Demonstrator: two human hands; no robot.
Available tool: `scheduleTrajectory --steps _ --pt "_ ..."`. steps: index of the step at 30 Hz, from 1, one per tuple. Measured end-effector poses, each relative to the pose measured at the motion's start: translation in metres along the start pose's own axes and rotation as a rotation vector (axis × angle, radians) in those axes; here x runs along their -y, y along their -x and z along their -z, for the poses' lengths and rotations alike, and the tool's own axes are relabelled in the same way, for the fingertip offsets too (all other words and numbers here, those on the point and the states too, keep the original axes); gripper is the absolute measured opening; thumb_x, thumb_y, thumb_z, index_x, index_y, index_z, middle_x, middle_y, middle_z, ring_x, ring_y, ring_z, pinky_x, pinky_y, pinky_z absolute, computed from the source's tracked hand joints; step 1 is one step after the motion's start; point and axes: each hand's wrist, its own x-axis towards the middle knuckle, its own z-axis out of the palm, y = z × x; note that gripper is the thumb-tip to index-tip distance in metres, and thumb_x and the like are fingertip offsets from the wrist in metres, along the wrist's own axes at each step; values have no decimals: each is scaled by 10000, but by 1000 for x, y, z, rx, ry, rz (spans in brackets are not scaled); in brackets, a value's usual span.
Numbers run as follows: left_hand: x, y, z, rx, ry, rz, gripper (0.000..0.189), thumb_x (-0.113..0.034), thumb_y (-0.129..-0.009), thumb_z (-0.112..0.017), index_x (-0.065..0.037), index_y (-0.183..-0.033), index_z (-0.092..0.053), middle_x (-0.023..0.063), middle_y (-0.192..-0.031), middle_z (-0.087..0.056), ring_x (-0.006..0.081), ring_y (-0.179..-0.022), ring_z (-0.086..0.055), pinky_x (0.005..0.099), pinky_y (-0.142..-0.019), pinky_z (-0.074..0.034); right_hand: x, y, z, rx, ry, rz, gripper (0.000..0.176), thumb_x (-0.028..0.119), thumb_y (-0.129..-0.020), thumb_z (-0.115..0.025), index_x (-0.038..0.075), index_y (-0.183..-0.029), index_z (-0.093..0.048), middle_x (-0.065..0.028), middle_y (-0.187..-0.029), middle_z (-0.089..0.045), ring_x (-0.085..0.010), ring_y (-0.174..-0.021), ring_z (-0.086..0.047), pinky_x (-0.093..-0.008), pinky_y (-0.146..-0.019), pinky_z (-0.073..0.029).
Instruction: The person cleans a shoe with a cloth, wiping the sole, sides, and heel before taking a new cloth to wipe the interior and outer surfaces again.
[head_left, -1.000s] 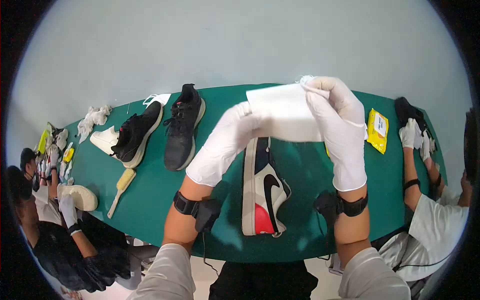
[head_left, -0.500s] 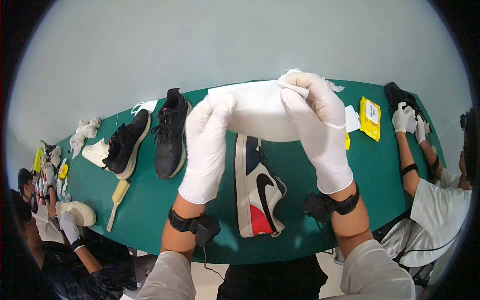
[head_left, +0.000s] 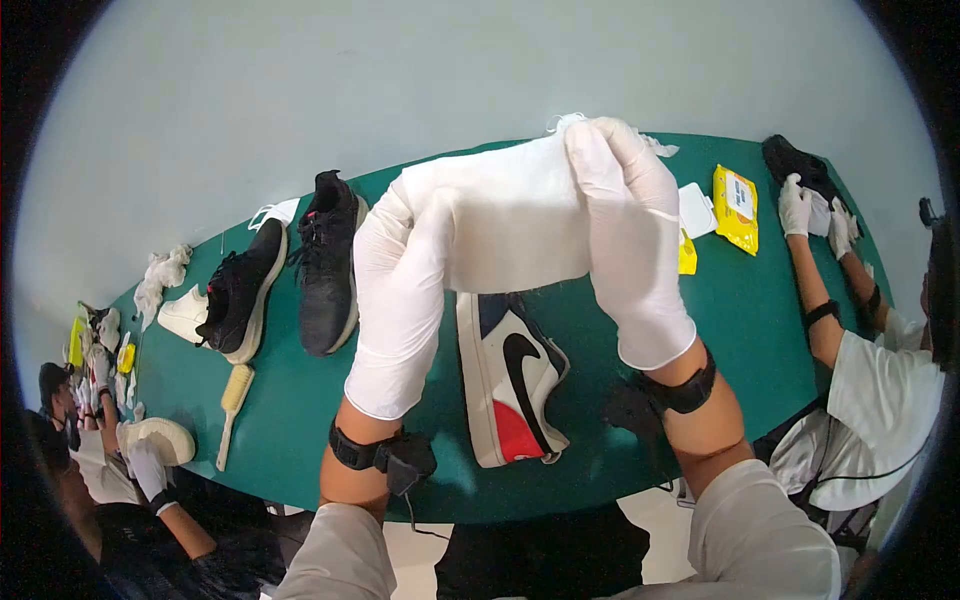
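Note:
A white wet wipe [head_left: 515,215] is stretched between my two gloved hands above the table. Its left end is pinched by my left hand [head_left: 405,270], with the thumb in front. My right hand [head_left: 635,220] grips the right end, fingers curled over the top corner. Below the wipe, a sneaker [head_left: 510,390] in white, navy and red with a black swoosh lies on its side. The wipe and my hands hide part of its toe end.
Black sneakers [head_left: 328,270] and a wooden-handled brush [head_left: 233,410] lie to the left on the green table [head_left: 400,470]. Yellow wipe packs [head_left: 737,210] are at the right. Co-workers sit at both sides; a gloved hand [head_left: 796,207] at right touches a dark shoe.
The wipe is spread taller and flatter between my hands. My right hand has risen slightly and its fingers have shifted along the wipe's edge. The camera view has moved a little.

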Motion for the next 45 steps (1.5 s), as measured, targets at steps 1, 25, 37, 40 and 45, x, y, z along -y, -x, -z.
scheduleTrajectory --steps 1,25,37,40,45 --pt "-1 1 -2 -13 5 18 205 -180 -999 -556 -27 -1085 -663 -8 -979 -674 49 -875 -582 224 -818 -465 -2 1 -3 -19 -1 47 206 199 -970 -575 5 -913 -617 5 -774 -543 -77 -747 -481 -227 -694 -425" --pt "5 -7 15 -128 -553 -287 322 -267 -1034 -526 19 -1044 -674 0 -882 -664 50 -822 -551 213 -747 -449 -17 3 -3 -102 248 338 138 125 -953 -560 3 -937 -623 -100 -796 -613 -197 -753 -575 -312 -713 -472" --pt "3 -8 20 -75 -323 -265 255 -228 -1025 -543 -3 -1014 -662 -8 -877 -639 50 -816 -531 208 -755 -442 -13 3 -3 -15 249 269 148 146 -954 -562 7 -952 -613 -79 -802 -579 -154 -759 -549 -282 -711 -458" --pt "-5 -12 18 -74 -318 -323 193 -161 -1004 -571 19 -994 -641 4 -884 -632 42 -808 -516 200 -744 -442 -10 -1 0 -3 260 200 181 179 -971 -544 12 -961 -615 -65 -812 -582 -135 -769 -539 -266 -714 -452" --pt "-13 -6 23 28 -312 -231 151 -105 -970 -605 4 -1066 -645 27 -978 -668 67 -866 -570 228 -801 -473 1 -2 6 -70 196 191 192 195 -973 -551 16 -958 -621 -23 -821 -591 -95 -775 -526 -251 -713 -449"
